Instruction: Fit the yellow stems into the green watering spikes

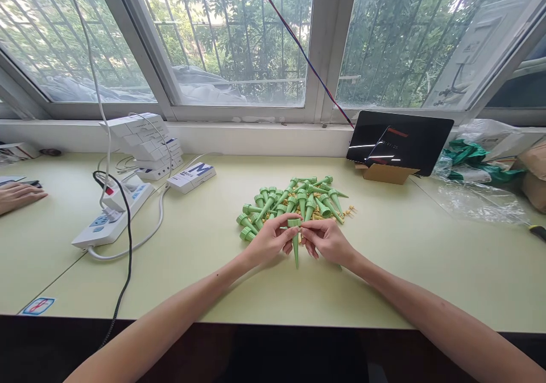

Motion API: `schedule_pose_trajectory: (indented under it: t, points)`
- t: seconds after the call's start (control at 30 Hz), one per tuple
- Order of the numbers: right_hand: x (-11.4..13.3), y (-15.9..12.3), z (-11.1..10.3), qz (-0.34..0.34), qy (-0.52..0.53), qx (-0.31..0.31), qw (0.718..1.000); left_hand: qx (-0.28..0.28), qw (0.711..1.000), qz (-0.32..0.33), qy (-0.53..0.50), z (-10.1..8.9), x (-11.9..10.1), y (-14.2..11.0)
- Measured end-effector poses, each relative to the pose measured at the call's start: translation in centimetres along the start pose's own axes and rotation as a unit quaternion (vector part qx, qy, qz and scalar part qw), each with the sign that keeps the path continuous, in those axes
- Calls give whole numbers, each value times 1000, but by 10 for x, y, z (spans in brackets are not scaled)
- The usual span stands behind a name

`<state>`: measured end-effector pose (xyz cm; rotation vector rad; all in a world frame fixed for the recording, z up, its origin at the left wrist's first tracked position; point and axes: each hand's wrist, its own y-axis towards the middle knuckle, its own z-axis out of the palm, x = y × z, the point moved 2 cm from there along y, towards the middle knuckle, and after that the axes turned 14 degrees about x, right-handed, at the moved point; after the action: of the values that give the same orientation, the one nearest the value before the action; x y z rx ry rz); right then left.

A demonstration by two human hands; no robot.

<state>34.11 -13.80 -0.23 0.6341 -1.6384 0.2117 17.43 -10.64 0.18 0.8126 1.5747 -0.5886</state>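
The left hand (269, 241) pinches a green spike (296, 251) between thumb and fingers, wide end up, point down; the right hand (326, 239) has its fingertips drawn together just beside that wide end, though whether they grip anything I cannot tell; beyond both hands lies a heap of green spikes (302, 199) among small yellow pieces (350, 210); well to their left lies a power strip (123, 222).

Green spikes (302, 201): smooth plastic. Tabletop (205, 229): smooth. Screen (413, 144): glossy. Stand (388, 173): matt cardboard. Wrapping (482, 198): crinkled, shiny plastic.
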Motion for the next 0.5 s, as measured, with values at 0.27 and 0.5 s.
schedule_pose_trajectory:
  t: [0.27, 0.5]
  points:
    - [5, 1, 2, 5, 7, -12, 1000, 18, 1000, -2, 0, -3, -7, 1]
    - [5, 1, 0, -5, 33, -18, 999, 1, 999, 8, 32, -8, -9, 3]
